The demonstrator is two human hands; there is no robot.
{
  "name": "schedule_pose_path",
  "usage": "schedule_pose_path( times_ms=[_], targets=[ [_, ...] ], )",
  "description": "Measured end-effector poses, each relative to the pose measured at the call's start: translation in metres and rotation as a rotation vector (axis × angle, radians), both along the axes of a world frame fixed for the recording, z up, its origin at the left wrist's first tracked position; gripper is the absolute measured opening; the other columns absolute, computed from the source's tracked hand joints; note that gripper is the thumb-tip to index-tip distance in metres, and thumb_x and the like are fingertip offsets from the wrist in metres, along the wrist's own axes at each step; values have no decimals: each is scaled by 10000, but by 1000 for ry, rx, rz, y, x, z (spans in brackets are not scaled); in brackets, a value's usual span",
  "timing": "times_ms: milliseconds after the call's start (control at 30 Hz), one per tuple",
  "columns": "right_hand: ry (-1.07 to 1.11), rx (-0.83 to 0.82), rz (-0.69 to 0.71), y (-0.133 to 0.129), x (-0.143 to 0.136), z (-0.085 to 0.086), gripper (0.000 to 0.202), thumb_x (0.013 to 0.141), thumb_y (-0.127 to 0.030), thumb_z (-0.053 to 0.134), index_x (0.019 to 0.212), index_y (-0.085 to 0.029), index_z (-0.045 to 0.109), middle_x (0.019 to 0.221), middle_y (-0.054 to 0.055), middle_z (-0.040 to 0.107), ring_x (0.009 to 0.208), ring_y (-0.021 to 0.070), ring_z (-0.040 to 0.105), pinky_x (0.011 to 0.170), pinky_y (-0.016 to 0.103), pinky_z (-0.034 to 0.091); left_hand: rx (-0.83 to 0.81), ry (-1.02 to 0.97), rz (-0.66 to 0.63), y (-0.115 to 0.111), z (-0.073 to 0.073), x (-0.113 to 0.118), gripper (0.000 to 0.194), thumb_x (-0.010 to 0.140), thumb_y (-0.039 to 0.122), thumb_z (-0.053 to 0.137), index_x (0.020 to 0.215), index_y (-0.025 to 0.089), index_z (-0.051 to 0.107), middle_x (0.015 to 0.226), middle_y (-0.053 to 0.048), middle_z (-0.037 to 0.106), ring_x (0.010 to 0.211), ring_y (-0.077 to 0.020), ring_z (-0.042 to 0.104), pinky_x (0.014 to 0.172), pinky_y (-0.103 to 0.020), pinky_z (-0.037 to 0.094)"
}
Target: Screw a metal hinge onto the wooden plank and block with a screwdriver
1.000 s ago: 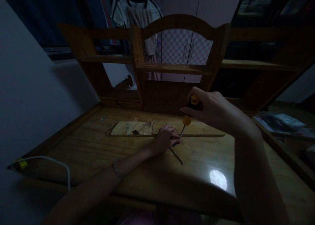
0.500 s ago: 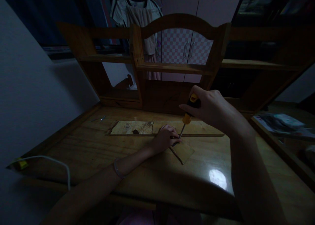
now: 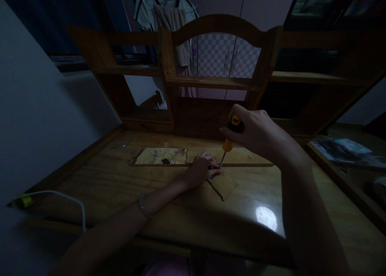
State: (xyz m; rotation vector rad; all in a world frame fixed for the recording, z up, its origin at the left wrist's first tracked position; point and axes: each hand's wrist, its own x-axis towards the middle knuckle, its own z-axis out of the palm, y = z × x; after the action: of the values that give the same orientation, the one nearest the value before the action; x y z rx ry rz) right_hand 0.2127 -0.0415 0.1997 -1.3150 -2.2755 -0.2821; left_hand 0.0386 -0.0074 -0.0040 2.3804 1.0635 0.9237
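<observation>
My right hand [image 3: 257,133] is wrapped round the black and yellow handle of a screwdriver [image 3: 227,145], held slightly tilted with its tip down. The shaft reaches to the fingertips of my left hand [image 3: 200,171], whose fingers are bent and pressed together around the tip. A small dark piece shows under those fingers; its kind is unclear. Below them lies a small thin wooden board [image 3: 225,184], turned at an angle, with a dark edge. Behind it a long wooden board [image 3: 241,157] lies flat, its left part pale and stained. My left fingers partly cover both boards.
The wooden desk [image 3: 126,195] has a shelf unit [image 3: 211,81] along its back. Small metal items [image 3: 124,145] lie at the back left. A white cable [image 3: 69,196] curves near a yellow object [image 3: 27,200] at the left edge. Papers [image 3: 346,149] lie at the right.
The view has shifted very slightly. Both hands and the screwdriver keep nearly the same pose, and the boards stay where they were.
</observation>
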Motion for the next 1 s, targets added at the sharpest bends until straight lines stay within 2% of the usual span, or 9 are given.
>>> schedule_pose_path(
  times_ms=[233,400,500,600,733,867,1000],
  targets=[
    [-21,3,-7,-1,-2,0,265,890,-439,627,876,-213,490,667,10,560,565,140,472,539,274,260,9,-7,5,0,-1,0,176,756,400,818,843,248,794,850,-16,709,931,-197,584,904,-361,406],
    [-10,-13,15,-2,-3,-1,225,896,-411,619,934,-212,519,702,21,595,601,156,512,558,281,275,0,23,2,-2,4,0,174,774,412,801,841,251,791,868,-20,714,947,-205,583,912,-361,396],
    [46,-53,68,0,-1,-2,217,887,-345,612,1039,-213,531,835,39,645,707,177,567,626,285,353,7,30,-16,-3,7,-1,158,781,393,802,836,246,784,876,-14,718,946,-199,582,916,-358,388],
    [92,-100,131,0,1,-1,297,859,-276,599,1136,-216,511,1007,58,653,836,195,595,727,305,414,8,27,-26,-4,8,-1,152,784,383,802,825,239,777,887,-12,722,954,-200,582,920,-357,384],
    [80,-163,157,-4,1,2,325,825,-252,590,1136,-210,506,1120,80,624,933,217,596,774,320,434,16,28,-19,-5,10,-1,159,772,369,813,832,228,772,883,-12,718,953,-200,579,917,-353,383],
    [81,-196,171,-7,0,4,319,832,-280,597,1133,-217,513,1108,80,622,947,229,595,744,312,431,9,38,-16,-5,10,-2,163,772,376,810,835,231,770,885,-14,712,962,-202,576,928,-356,378],
    [85,-149,169,-5,-1,4,246,877,-344,605,1077,-214,541,996,54,653,826,192,594,685,292,403,19,31,-21,-4,7,-2,174,770,384,810,850,235,771,888,-13,707,959,-199,575,930,-357,373]
  ],
)
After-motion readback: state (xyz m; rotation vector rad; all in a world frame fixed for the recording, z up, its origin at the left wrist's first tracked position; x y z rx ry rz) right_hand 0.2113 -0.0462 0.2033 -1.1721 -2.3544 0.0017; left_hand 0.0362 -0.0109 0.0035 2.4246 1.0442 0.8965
